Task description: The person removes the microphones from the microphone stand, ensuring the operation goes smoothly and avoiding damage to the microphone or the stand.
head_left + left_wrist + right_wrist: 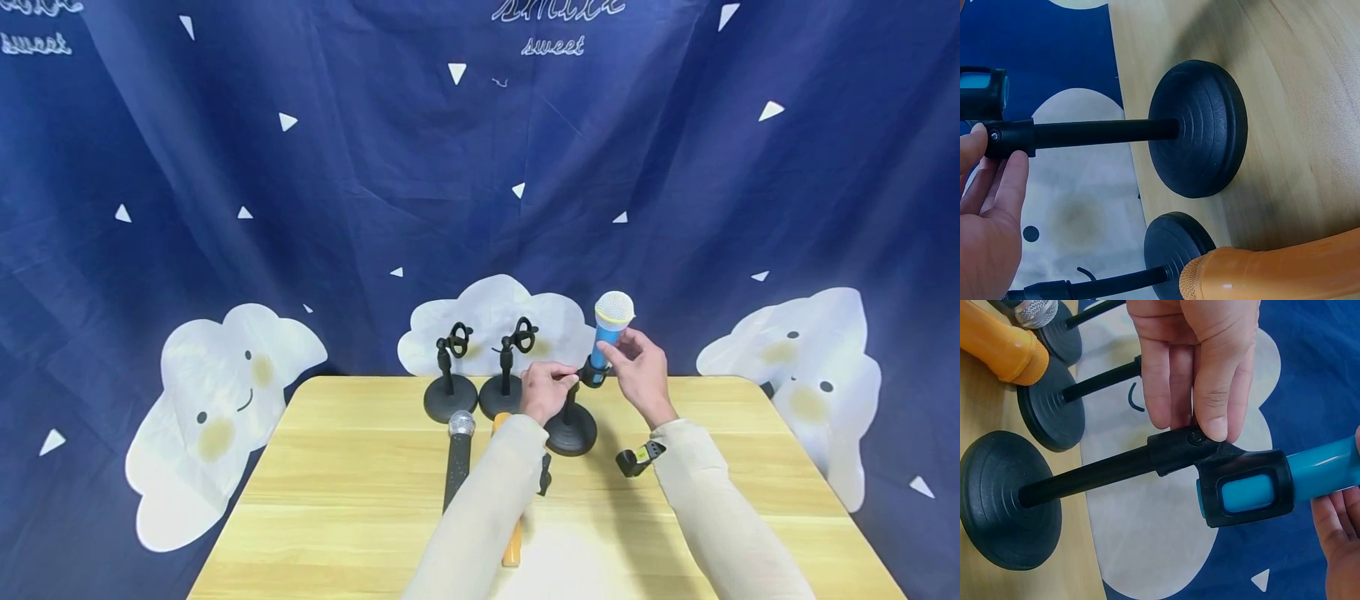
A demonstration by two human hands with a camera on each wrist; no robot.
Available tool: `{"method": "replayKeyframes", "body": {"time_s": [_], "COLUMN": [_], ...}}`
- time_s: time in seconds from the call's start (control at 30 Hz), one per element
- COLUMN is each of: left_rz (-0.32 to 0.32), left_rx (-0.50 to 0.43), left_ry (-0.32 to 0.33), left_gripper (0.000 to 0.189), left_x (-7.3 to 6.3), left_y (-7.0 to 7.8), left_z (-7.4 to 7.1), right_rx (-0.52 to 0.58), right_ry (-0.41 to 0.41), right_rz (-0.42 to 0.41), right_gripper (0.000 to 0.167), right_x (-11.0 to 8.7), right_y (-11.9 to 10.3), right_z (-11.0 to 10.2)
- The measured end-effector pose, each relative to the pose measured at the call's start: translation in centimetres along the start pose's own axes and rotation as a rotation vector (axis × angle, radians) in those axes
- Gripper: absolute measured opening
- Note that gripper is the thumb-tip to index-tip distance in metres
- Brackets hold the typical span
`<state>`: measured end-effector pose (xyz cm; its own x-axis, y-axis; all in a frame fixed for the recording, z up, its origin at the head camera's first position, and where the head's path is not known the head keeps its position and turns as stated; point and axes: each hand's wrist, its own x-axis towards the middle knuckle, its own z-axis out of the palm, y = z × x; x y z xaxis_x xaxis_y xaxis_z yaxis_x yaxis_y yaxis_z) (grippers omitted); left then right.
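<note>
A blue microphone (604,337) with a white mesh head sits in the clip (1285,481) of a black desk stand (572,433), tilted slightly to the right. My right hand (641,373) grips the microphone's body just above the clip, thumb in front. The left hand (547,390) pinches the joint at the top of the stand's pole (1097,132) between thumb and fingers. In the right wrist view, the blue handle passes through the clip and shows in its side window. The stand's round base (1200,128) rests on the table.
Two more black stands (450,398) (495,398) with ring-shaped clips stand to the left. A black microphone (458,458) with a silver head and an orange microphone (512,550) lie in front, partly behind my left sleeve. A small black item (545,475) lies beside that sleeve.
</note>
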<state>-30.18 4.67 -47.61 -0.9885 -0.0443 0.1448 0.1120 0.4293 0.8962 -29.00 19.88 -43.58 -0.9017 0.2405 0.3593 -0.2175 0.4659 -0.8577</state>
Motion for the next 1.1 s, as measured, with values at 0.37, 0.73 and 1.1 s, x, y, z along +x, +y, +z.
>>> {"method": "replayKeyframes", "body": {"time_s": [0.37, 0.73, 1.1], "left_rz": [-0.001, -0.018, -0.039], "left_rx": [-0.011, -0.017, -0.013], "left_ry": [-0.007, -0.014, -0.018], "left_gripper": [0.008, 0.008, 0.008], "left_x": [-0.06, -0.02, 0.08], "left_y": [-0.05, 0.14, 0.12], "left_z": [-0.08, -0.15, -0.07], "right_rx": [0.001, 0.003, -0.006], "right_ry": [-0.01, -0.011, -0.01], "right_rz": [0.001, -0.015, -0.014], "right_gripper": [0.034, 0.033, 0.031], "right_x": [0.08, 0.44, 0.53], "right_y": [-0.27, -0.34, -0.63], "right_z": [-0.13, -0.26, -0.33]}}
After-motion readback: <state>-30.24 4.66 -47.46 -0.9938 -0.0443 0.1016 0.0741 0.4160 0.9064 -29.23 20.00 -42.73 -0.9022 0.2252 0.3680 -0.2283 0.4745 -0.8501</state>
